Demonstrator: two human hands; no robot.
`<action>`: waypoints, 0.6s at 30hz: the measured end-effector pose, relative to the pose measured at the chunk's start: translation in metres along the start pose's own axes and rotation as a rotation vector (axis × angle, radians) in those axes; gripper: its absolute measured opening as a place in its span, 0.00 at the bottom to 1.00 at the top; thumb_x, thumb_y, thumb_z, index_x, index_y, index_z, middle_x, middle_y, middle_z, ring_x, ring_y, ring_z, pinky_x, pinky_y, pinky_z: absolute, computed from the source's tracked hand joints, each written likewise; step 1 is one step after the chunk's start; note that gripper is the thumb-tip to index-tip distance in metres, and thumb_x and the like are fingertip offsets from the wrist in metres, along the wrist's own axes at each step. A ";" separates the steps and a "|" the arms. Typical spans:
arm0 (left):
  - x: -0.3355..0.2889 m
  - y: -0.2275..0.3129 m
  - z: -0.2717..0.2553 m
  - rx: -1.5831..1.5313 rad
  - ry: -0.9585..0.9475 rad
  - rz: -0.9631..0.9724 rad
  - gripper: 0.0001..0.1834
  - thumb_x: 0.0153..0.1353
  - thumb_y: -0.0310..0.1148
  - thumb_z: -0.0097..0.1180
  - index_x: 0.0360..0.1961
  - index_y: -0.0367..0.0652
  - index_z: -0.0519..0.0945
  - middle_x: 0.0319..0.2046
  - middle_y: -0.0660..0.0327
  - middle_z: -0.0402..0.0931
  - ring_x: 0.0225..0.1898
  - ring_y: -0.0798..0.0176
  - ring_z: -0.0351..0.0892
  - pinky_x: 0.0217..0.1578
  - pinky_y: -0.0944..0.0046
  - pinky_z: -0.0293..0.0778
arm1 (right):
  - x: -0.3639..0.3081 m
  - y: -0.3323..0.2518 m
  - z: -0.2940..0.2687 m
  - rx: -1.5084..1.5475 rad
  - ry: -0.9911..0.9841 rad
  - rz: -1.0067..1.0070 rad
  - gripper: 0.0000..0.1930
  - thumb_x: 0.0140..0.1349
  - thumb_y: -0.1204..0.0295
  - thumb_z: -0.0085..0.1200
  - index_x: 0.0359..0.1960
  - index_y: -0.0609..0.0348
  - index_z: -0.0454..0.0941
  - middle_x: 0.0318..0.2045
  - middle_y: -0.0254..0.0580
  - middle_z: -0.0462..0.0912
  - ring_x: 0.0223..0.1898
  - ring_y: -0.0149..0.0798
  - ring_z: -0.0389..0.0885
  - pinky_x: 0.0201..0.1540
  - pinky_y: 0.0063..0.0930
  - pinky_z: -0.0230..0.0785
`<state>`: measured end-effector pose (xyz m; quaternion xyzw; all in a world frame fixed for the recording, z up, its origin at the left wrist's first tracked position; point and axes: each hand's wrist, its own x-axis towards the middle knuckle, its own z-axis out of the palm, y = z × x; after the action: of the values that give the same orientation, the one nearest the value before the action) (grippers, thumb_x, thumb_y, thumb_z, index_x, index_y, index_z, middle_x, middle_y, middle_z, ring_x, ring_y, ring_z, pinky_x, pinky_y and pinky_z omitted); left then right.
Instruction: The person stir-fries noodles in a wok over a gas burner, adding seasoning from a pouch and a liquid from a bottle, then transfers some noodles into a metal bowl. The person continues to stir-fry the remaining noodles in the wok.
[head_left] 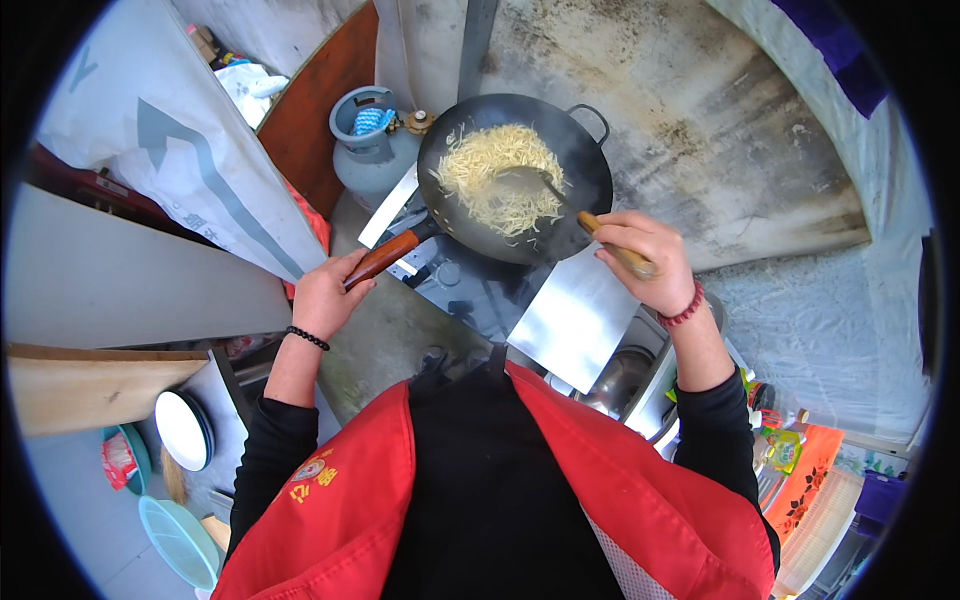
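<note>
A dark wok [588, 165] sits over the stove, with pale thin shreds [485, 155], perhaps potato, heaped in it. My left hand [325, 292] is closed around the wok's reddish-brown wooden handle [385, 258]. In my right hand [655, 262] is a wok spatula [590, 222], held by its wooden handle. Its metal head dips into the shreds, so its full shape is partly hidden. Some haze hangs above the wok.
A grey gas cylinder [375, 160] with a blue-and-white cloth stands left of the wok. A shiny metal panel [575, 315] lies below it. Metal pots [625, 375] and seasoning containers [785, 450] are at right. White plates [180, 430] and a teal basin [178, 540] sit lower left.
</note>
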<state>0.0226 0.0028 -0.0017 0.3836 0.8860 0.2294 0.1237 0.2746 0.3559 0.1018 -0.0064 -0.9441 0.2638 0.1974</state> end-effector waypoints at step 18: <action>-0.001 -0.004 0.003 0.004 0.040 0.044 0.26 0.56 0.39 0.70 0.57 0.50 0.82 0.37 0.54 0.83 0.39 0.47 0.84 0.41 0.52 0.78 | 0.030 -0.011 0.029 -0.035 0.082 -0.083 0.11 0.52 0.78 0.70 0.37 0.55 0.83 0.34 0.43 0.84 0.34 0.49 0.85 0.36 0.36 0.78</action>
<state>0.0219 0.0007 -0.0068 0.3985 0.8801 0.2379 0.1004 0.2371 0.3353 0.0954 0.0184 -0.9392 0.2384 0.2464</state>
